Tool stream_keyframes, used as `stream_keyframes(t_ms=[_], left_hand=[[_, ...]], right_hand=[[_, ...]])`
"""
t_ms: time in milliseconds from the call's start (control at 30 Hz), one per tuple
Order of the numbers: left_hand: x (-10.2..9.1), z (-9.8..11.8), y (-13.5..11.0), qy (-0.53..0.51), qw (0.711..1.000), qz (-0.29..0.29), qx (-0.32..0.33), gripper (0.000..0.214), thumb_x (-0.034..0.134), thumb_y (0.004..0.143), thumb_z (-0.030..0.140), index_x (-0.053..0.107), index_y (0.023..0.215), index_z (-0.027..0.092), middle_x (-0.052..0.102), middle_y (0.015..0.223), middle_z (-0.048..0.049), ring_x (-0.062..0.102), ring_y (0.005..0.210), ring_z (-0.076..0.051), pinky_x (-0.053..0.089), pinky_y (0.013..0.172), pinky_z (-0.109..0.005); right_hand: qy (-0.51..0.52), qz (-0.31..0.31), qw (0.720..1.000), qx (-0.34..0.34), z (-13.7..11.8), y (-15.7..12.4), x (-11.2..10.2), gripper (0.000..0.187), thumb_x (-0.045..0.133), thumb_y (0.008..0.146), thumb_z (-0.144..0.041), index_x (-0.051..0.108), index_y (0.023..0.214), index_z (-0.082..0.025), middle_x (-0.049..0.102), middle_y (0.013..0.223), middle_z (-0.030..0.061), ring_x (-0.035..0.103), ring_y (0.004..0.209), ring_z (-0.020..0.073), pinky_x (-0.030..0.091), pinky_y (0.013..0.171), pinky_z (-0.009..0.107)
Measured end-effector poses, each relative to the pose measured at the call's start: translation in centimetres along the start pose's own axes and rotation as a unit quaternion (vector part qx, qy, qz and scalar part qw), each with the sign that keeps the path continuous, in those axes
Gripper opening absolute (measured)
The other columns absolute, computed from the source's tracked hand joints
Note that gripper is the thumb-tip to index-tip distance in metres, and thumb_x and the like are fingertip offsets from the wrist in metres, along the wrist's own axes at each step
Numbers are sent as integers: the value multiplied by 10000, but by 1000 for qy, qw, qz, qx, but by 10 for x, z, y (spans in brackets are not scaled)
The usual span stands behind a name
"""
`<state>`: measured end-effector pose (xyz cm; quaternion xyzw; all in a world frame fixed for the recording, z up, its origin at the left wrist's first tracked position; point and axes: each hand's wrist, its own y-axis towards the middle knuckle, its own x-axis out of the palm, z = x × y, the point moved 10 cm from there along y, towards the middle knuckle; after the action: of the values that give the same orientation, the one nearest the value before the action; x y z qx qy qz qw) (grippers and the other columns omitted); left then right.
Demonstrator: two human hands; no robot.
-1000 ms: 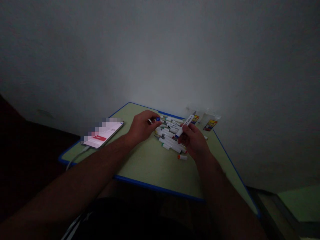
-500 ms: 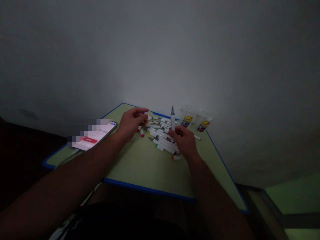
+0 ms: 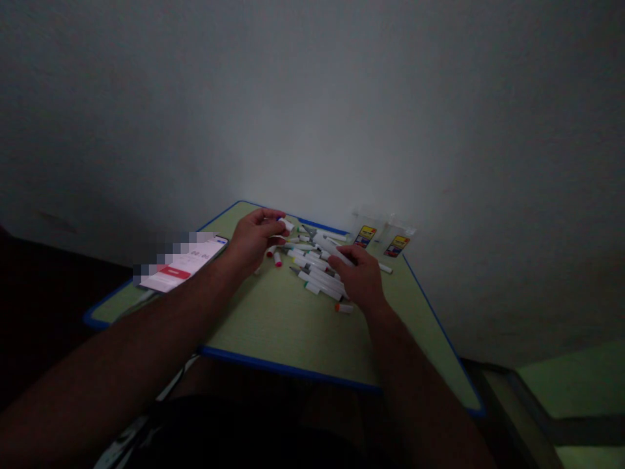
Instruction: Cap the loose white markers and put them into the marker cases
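Note:
Pinched in my left hand is a white marker cap with a dark blue or purple end. My right hand grips an uncapped white marker, tilted so that its grey tip points up and left toward the cap; the two are apart. Below and between the hands lies a pile of white markers, several with bare grey tips. Loose caps lie about it: a pink-ended cap near my left hand and an orange-ended cap in front of my right.
Two clear plastic cases with yellow labels stand at the table's back right. A lit phone lies at the left, a cable at its near end. The table has a blue edge and meets a grey wall.
The marker in my right hand has tipped from upright to slanting left, its tip now nearer the cap. My left hand has stayed nearly in place, still holding the cap.

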<state>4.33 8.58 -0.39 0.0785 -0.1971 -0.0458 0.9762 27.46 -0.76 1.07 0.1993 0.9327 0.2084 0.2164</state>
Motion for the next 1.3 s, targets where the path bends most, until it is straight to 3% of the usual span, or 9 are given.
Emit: stream_keyframes(t_ms=[333,867,1300], left_hand=[[-1,-4,3,-4,1000,-6,0,230,723,648,121,650,864,151,685,777,-48,654,640,-138,531,539,-237],[11,-11,-1,27,998,-61,-19,267,763,620,121,648,861,129,697,705,-22,678,592,-132,528,549,-221],[24,-19,-7,88,988,-122,-40,280,791,649,188,637,876,136,741,755,-71,703,660,-165,493,502,-208]], right_hand=[[-79,-2,995,-53,-9,0,1,145,719,716,-251,737,856,-219,681,895,44,612,814,201,483,818,388],[-131,6,986,-99,-14,-1,1,161,683,714,-223,718,871,-205,687,904,42,623,824,202,487,787,361],[-133,9,987,-91,-16,-2,1,195,654,707,-215,704,895,-205,701,923,52,630,805,200,505,755,353]])
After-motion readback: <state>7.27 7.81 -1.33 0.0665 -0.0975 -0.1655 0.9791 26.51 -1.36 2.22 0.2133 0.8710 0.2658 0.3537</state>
